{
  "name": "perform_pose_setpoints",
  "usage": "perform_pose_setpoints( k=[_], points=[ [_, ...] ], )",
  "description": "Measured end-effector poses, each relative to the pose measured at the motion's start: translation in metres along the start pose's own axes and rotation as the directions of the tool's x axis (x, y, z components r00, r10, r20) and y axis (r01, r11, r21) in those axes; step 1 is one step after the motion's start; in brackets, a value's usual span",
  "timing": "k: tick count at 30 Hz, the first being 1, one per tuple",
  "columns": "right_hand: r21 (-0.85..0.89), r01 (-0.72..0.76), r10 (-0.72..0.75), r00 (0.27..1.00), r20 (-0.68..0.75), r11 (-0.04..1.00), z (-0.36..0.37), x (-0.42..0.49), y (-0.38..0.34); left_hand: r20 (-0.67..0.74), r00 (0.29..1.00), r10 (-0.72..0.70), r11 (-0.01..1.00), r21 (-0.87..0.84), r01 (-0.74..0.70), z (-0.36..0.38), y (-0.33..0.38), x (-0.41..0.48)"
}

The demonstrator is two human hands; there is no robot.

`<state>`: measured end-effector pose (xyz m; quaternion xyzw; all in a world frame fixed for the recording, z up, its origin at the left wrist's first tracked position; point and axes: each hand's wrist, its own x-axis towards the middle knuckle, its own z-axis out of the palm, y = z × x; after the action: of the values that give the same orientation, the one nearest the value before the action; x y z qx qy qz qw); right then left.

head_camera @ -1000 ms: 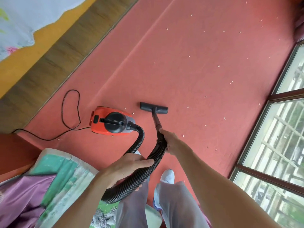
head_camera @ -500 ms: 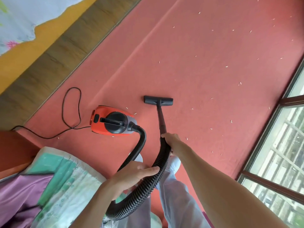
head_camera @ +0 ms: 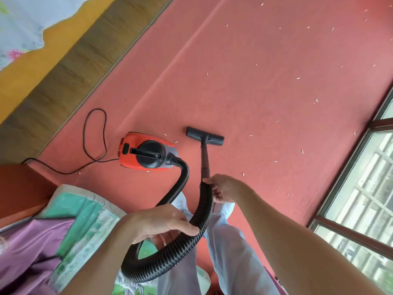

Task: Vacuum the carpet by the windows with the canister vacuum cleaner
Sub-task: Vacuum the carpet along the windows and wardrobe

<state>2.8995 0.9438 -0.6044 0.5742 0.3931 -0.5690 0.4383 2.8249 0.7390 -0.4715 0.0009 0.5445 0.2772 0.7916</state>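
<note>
While left hand [head_camera: 161, 222] and right hand [head_camera: 223, 189] grip the hose [head_camera: 207, 205] | carpet [head_camera: 265, 86] mid-pass | next guess: floor nozzle [head_camera: 205, 139] toward window-side scraps [head_camera: 302, 151]

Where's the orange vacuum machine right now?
In the head view, the orange canister sits on the red carpet left of the black floor nozzle, its cord looping further left.

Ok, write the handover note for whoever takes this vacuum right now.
Left hand: grips the loop of the black hose.
Right hand: grips the hose end where it joins the wand.
Floor head rests on the red carpet beside the orange canister; the cord loops behind the canister.
Done: cannot tell how much is covered.
Left: white scraps lie scattered ahead of the head and toward the windows.
</note>
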Motion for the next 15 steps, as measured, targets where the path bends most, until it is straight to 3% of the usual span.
perform_pose_setpoints(
  k=[3,6,9,11,15],
  points=[
    [0.109,0.110,-0.089,0.979,-0.184,0.988,0.022,0.019,-0.003,-0.106,0.994,0.006,0.999,-0.037,-0.010,0.001,-0.001,0.007],
    [0.099,0.033,-0.029,0.999,-0.043,0.995,0.015,0.015,-0.006,-0.053,0.999,-0.009,0.997,-0.077,0.005,0.000,-0.005,0.003],
    [-0.031,-0.068,0.071,0.991,0.116,0.997,-0.006,0.003,-0.005,0.045,0.999,-0.017,0.997,-0.076,0.020,-0.001,-0.008,-0.007],
    [-0.052,-0.074,0.080,0.988,0.131,0.996,-0.012,0.001,-0.004,0.028,0.999,-0.028,0.998,-0.060,0.029,-0.002,-0.007,-0.008],
    [0.140,0.072,-0.057,0.992,-0.109,0.987,0.000,0.020,-0.009,-0.189,0.982,0.009,1.000,0.016,-0.006,0.003,0.000,0.006]
  ],
)
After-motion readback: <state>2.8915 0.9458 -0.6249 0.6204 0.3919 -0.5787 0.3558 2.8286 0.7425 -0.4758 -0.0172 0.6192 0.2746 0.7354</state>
